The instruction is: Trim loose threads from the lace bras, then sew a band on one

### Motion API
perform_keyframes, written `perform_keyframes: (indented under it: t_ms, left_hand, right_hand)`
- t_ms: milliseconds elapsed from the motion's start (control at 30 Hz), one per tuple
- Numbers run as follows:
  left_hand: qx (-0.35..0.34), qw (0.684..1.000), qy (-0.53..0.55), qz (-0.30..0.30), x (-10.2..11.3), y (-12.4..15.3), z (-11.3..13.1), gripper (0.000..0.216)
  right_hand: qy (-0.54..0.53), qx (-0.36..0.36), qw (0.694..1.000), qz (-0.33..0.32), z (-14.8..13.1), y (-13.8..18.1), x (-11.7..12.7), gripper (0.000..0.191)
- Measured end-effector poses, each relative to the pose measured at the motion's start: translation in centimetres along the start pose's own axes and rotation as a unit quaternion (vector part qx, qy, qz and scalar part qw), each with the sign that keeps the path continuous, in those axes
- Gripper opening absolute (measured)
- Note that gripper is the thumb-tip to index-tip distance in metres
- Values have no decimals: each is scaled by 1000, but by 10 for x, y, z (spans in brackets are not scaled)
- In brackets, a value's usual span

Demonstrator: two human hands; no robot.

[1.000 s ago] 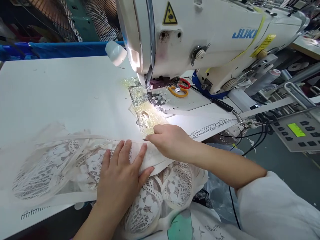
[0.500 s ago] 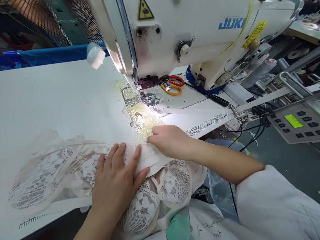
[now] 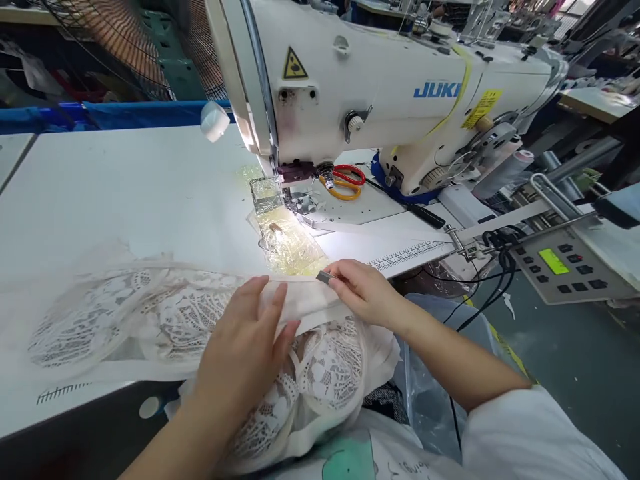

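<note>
A white lace bra piece lies along the table's front edge, its lace cups hanging over toward my lap. My left hand rests on it with fingers spread, near the plain white band. Between the thumb and fingers of my right hand is a small flat grey piece, its end sticking out leftward at the band's upper edge. What kind of piece it is, I cannot tell. Just beyond both hands, the sewing machine's needle area is lit, with yellowish film-covered plates in front of it.
The white JUKI sewing machine stands across the back. Red- and orange-handled scissors and a black-handled tool lie under its arm. White tape runs in from the right, near a control box. A plastic bin sits below.
My right hand has shifted right along the band's edge, and the grey piece now shows clearly in its fingers. My left hand stays on the fabric. The head view has tilted up.
</note>
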State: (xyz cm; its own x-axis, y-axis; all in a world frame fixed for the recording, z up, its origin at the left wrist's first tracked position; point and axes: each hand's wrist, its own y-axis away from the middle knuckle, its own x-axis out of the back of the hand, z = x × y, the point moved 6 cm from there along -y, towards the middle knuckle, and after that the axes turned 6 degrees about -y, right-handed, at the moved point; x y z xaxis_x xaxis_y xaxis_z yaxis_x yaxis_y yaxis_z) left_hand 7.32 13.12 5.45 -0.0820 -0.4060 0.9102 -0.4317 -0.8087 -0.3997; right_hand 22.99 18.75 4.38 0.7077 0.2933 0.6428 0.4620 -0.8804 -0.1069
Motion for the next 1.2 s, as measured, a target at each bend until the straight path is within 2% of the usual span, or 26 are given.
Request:
perform_keyframes:
  t_ms: [200,300,467,700,867,1000,1200]
  left_hand:
    - [13,998,-53,-11,-22,3,10,54]
    - [10,999,-49,-18,-23,4,8,54]
    - [5,998,-52,-30,-24,4,8,51]
    - [-3,998,-59,-13,-23,3,9,54]
    - [5,998,-55,-16,-23,1,8,55]
    - [-3,998,-55,-17,-24,3,9,56]
    - [-8,998,-59,-16,-25,2,9,55]
  right_hand:
    - [152,64,985,-47,-12,-27,-23,24]
    - [188,93,976,-56,-22,-41,-36,28]
    - [215,85,967,-108,-27,-54,-50,29]
    - [258,143,946,-132,-29,-50,-43,21]
    - [289,116,939,-144,-22,-36,-25,19]
    - [293,91,946,-102,-18,-29,-14,24]
    - [220,118,962,-107,-20,-40,-34,26]
